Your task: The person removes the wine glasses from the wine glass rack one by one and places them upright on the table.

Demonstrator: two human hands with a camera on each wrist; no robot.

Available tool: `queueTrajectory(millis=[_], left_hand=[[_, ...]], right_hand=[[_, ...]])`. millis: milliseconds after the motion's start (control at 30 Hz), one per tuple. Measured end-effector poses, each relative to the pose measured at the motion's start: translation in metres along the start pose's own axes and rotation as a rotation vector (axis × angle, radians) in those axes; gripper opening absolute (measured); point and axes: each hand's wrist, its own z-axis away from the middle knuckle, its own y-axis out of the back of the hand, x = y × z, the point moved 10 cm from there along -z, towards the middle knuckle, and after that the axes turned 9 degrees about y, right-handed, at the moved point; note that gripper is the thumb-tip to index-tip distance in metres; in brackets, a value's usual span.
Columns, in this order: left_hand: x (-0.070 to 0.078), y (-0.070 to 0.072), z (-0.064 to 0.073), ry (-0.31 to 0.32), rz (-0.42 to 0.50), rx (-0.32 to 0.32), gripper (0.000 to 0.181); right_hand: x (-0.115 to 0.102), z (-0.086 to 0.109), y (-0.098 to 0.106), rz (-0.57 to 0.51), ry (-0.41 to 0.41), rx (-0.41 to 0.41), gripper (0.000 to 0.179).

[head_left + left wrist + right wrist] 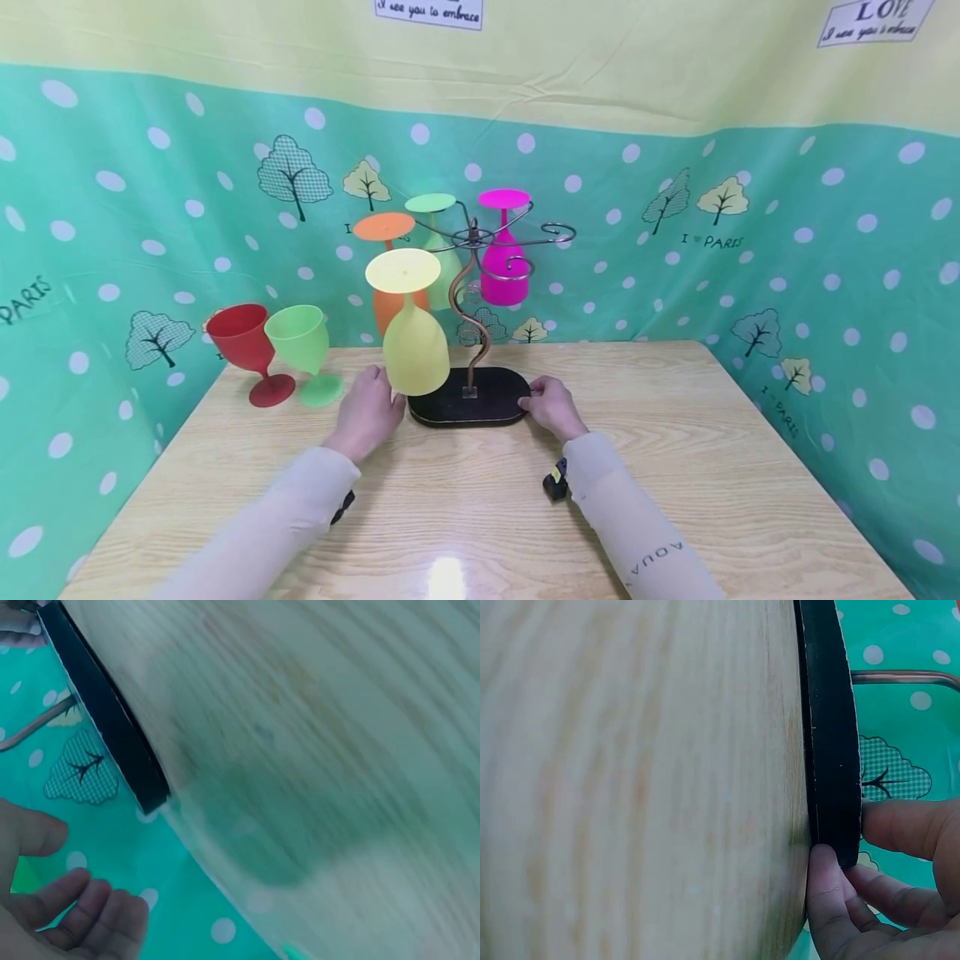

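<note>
A wine glass rack with a black oval base and a wavy copper-coloured stem stands on the table. From its curled metal arms hang upside-down goblets: yellow, orange, pale green and magenta. My right hand pinches the base's right end, thumb at the top edge and fingertips low by the tabletop in the right wrist view. Near the left end is my left hand, its fingers loosely bent; the left wrist view shows a gap between this hand and the base.
Left of the rack, a red goblet and a light green goblet stand upright on the wooden table. A patterned curtain closes off the back and both sides. The rack's right-hand arms carry no goblets.
</note>
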Motion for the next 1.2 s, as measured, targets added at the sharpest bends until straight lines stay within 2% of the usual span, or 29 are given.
queueTrajectory(millis=[233,400,567,733,900,1033,1200], left_hand=[[0.006,-0.014,0.002,-0.015,0.136,-0.018,0.041],[0.007,-0.021,0.003,0.013,0.198,-0.066,0.047],[0.005,-0.027,0.0,0.052,0.276,-0.112,0.043],[-0.002,-0.037,-0.003,0.124,0.297,-0.175,0.04],[-0.015,-0.05,-0.003,0.262,0.33,-0.244,0.039],[-0.022,-0.055,-0.003,0.334,0.371,-0.249,0.039],[-0.024,-0.056,-0.002,0.354,0.414,-0.226,0.039]], right_hand=[[0.001,0.0,0.0,0.004,0.002,-0.005,0.034],[-0.001,0.0,-0.001,0.004,0.008,-0.005,0.034],[-0.001,0.001,0.0,0.004,0.009,0.0,0.033],[-0.001,0.002,0.001,0.005,0.009,-0.001,0.033],[0.001,0.001,0.002,0.004,0.009,0.002,0.032],[0.001,0.0,0.002,0.007,0.012,0.008,0.033],[0.002,-0.001,0.001,0.012,0.007,0.006,0.034]])
